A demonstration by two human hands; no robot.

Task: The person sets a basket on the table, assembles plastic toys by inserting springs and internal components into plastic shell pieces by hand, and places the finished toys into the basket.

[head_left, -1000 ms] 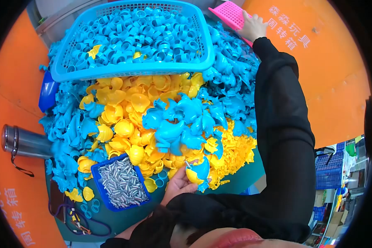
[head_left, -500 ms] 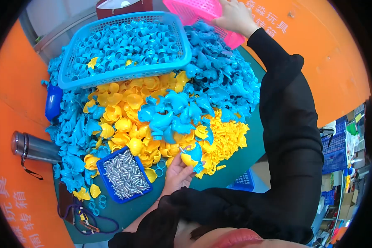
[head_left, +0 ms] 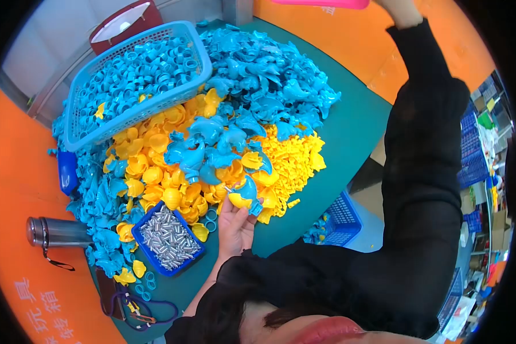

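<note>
My left hand (head_left: 235,228) is closed around a blue-and-yellow plastic toy part (head_left: 243,196), low over the near side of the heap. A small metal pin sticks out of the part's left side. Raised at the top edge of the view, my right hand (head_left: 400,11) grips a pink plastic basket (head_left: 327,3). Most of that basket and the fingers are cut off by the frame. Nearest the left hand lie yellow shells (head_left: 172,198) and a blue tray (head_left: 196,256) of silvery metal pins (head_left: 169,238).
A light-blue basket (head_left: 137,121) of blue rings leans on the heap. Blue parts (head_left: 275,80) and small yellow pieces (head_left: 292,160) cover much of the green table (head_left: 355,114). A steel flask (head_left: 63,232) stands out at left. Below the table edge is a blue crate (head_left: 350,221).
My right hand has lifted the pink basket up and away from the blue parts, partly out of view. The view has shifted; my left hand still holds the toy part.
</note>
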